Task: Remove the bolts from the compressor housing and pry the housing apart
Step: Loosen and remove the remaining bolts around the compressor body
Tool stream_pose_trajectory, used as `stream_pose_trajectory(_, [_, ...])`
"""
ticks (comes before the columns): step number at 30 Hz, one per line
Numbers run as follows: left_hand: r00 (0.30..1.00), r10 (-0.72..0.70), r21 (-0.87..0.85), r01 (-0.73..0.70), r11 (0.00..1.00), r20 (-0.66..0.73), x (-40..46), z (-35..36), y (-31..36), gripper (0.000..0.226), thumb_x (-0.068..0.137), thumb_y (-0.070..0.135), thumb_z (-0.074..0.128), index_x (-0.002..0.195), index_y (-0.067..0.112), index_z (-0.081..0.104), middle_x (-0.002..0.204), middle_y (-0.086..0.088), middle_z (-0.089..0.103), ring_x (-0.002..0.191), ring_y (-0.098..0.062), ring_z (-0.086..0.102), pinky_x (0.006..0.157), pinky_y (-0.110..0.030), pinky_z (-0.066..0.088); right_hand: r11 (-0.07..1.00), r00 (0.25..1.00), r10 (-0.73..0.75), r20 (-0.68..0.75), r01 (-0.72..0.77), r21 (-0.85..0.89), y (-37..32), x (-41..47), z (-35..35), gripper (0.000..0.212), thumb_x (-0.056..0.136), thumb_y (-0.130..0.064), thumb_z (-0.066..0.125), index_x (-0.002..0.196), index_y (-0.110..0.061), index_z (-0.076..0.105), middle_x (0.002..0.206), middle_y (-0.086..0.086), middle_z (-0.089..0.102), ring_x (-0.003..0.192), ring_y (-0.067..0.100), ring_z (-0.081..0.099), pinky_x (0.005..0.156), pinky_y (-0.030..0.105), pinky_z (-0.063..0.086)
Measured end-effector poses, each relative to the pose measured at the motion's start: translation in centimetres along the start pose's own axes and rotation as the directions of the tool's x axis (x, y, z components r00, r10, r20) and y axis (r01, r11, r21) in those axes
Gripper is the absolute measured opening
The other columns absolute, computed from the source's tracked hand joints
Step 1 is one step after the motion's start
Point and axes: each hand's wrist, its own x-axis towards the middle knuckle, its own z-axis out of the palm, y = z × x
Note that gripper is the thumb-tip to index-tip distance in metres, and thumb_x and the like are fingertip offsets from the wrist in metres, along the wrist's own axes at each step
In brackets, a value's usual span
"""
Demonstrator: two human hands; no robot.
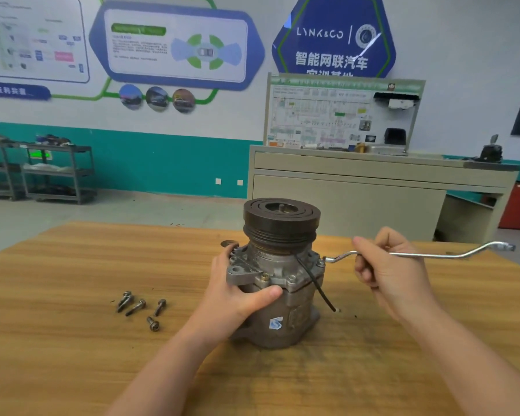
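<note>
The grey cast-metal compressor housing [278, 301] stands upright near the middle of the worn wooden tabletop [72, 355], its long axis vertical and its dark grooved pulley [281, 219] pointing up. A thin black wire [315, 283] trails down the housing's right side to the wood.

Left of the housing and nearer the viewer, five loose dark steel bolts [140, 309] lie scattered on the wood, well apart from it.

The left hand [237, 291] grips the housing's left side, thumb curled across the front just below the flange seam and fingers wrapped round the back by a mounting ear.

Right of the housing, the right hand [388, 268] holds a long silver cranked wrench [427, 254] with fingers curled round its shaft. The wrench lies roughly level, its long axis running left to right, its near end seated on a bolt head at the housing's right flange and its far end pointing right.

Beyond the housing stands a beige training cabinet [357, 187] carrying a wiring-diagram board [327, 115].
</note>
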Motion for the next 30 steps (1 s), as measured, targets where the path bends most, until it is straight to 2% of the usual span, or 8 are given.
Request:
stream_pose_trajectory(7, [0.999, 0.018, -0.030, -0.019, 0.999, -0.048, -0.6, 0.5, 0.3, 0.116, 0.052, 0.057, 0.081, 0.149, 0.028, 0.024, 0.125, 0.025, 0.034, 0.098, 0.036, 0.036, 0.073, 0.007, 0.036, 0.969, 0.981, -0.176, -0.085, 0.158, -0.190, 0.7, -2.1, 0.7, 0.045, 0.092, -0.011, 0.063, 0.050, -0.022, 0.048, 0.050, 0.007, 0.060, 0.038, 0.009, 0.047, 0.041, 0.018, 0.040])
stream_pose_trajectory(14, [0.999, 0.011, 0.007, -0.010, 1.000, -0.038, -0.6, 0.3, 0.6, 0.110, 0.046, 0.072, 0.076, 0.135, 0.045, 0.018, 0.121, 0.037, 0.027, 0.098, 0.038, 0.031, 0.073, 0.004, 0.036, 0.908, 0.956, -0.285, -0.065, 0.248, -0.337, 0.6, -2.6, 1.8, 0.040, 0.092, -0.013, 0.061, 0.055, -0.019, 0.047, 0.052, 0.007, 0.059, 0.040, 0.010, 0.048, 0.045, 0.020, 0.041])
stream_pose_trajectory(16, [0.999, 0.001, -0.009, -0.001, 1.000, -0.034, -0.6, 0.4, 0.7, 0.111, 0.045, 0.073, 0.076, 0.134, 0.046, 0.017, 0.122, 0.039, 0.025, 0.099, 0.038, 0.031, 0.072, 0.004, 0.035, 0.817, 0.918, -0.397, -0.009, 0.349, -0.459, 0.5, -3.2, 2.3, 0.039, 0.092, -0.012, 0.061, 0.058, -0.016, 0.041, 0.053, 0.004, 0.053, 0.043, 0.009, 0.046, 0.047, 0.022, 0.035])
stream_pose_trajectory(19, [1.000, -0.004, -0.029, 0.003, 1.000, -0.027, -0.7, 0.3, 0.9, 0.108, 0.046, 0.070, 0.081, 0.132, 0.047, 0.019, 0.124, 0.038, 0.028, 0.106, 0.029, 0.035, 0.074, 0.001, 0.036, 0.478, 0.779, -0.556, 0.291, 0.586, -0.654, -0.3, -4.6, 3.8, 0.046, 0.083, -0.003, 0.058, 0.059, -0.029, 0.029, 0.049, -0.008, 0.037, 0.045, 0.003, 0.040, 0.045, 0.014, 0.026])
stream_pose_trajectory(22, [1.000, -0.009, -0.094, 0.011, 0.996, 0.017, -0.8, 0.4, 1.0, 0.080, 0.058, 0.048, 0.088, 0.116, 0.048, 0.033, 0.115, 0.031, 0.056, 0.104, 0.021, 0.051, 0.074, 0.002, 0.041, 0.337, 0.738, -0.531, 0.417, 0.635, -0.696, -0.7, -5.3, 4.9, 0.038, 0.077, -0.004, 0.052, 0.062, -0.031, 0.030, 0.047, -0.012, 0.039, 0.041, 0.004, 0.038, 0.044, 0.014, 0.024])
stream_pose_trajectory(24, [0.999, 0.003, -0.123, 0.002, 0.992, 0.033, -0.9, 0.5, 1.1, 0.071, 0.061, 0.039, 0.084, 0.111, 0.048, 0.035, 0.104, 0.041, 0.061, 0.099, 0.023, 0.055, 0.072, 0.003, 0.042, 0.508, 0.814, -0.520, 0.257, 0.537, -0.673, -0.5, -5.0, 4.7, 0.047, 0.085, -0.002, 0.056, 0.058, -0.029, 0.029, 0.047, -0.009, 0.040, 0.042, 0.004, 0.040, 0.043, 0.010, 0.026])
stream_pose_trajectory(27, [0.999, -0.007, -0.153, 0.014, 0.988, 0.049, -0.8, 0.3, 1.0, 0.073, 0.060, 0.041, 0.085, 0.111, 0.051, 0.034, 0.101, 0.050, 0.056, 0.097, 0.025, 0.054, 0.071, 0.003, 0.042, 0.852, 0.954, -0.297, -0.041, 0.246, -0.462, 0.1, -3.8, 2.9, 0.042, 0.089, -0.011, 0.063, 0.055, -0.017, 0.039, 0.048, 0.006, 0.047, 0.043, 0.015, 0.047, 0.043, 0.019, 0.035])
stream_pose_trajectory(30, [0.998, -0.023, -0.141, 0.031, 0.990, 0.062, -0.6, 0.2, 0.6, 0.080, 0.068, 0.034, 0.089, 0.116, 0.055, 0.028, 0.102, 0.049, 0.056, 0.099, 0.025, 0.054, 0.072, 0.003, 0.042, 1.000, 0.999, 0.027, 0.044, -0.027, -0.012, 0.3, -1.2, 0.7, 0.044, 0.090, -0.007, 0.062, 0.054, -0.019, 0.041, 0.045, 0.006, 0.049, 0.035, 0.014, 0.040, 0.036, 0.020, 0.031])
